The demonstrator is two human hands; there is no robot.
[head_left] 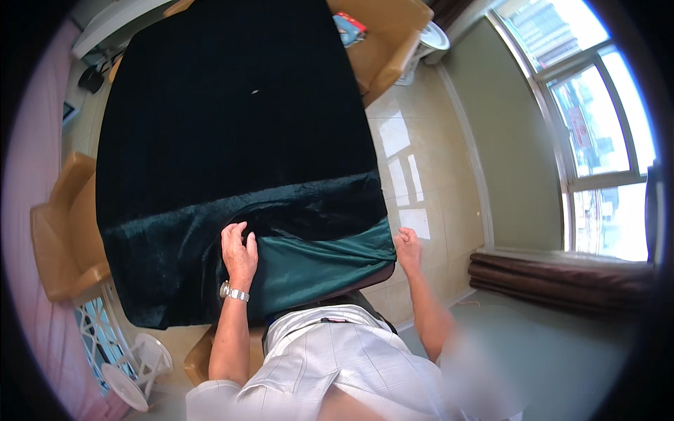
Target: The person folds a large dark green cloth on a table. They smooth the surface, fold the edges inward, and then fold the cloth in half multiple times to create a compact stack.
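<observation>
A black-green velvet tablecloth (232, 126) covers a long table in front of me. Along the near right side it is folded back, showing its smooth green underside (316, 266). My right hand (408, 247) is closed at the right end of this fold, fingers pinched on the cloth's edge. Over the near part of the cloth, at the left end of the fold, is my left hand (239, 254), fingers loosely bent and apart, with a watch (234, 291) on its wrist. The brown table edge (372, 278) shows below the green underside.
Tan chairs stand at the left (67, 238) and far right (390, 52), the far one with a red-and-blue packet (348, 29) on it. White round stools (133, 372) are at the lower left. A brown curtain (554, 284) lies along the right wall under the window.
</observation>
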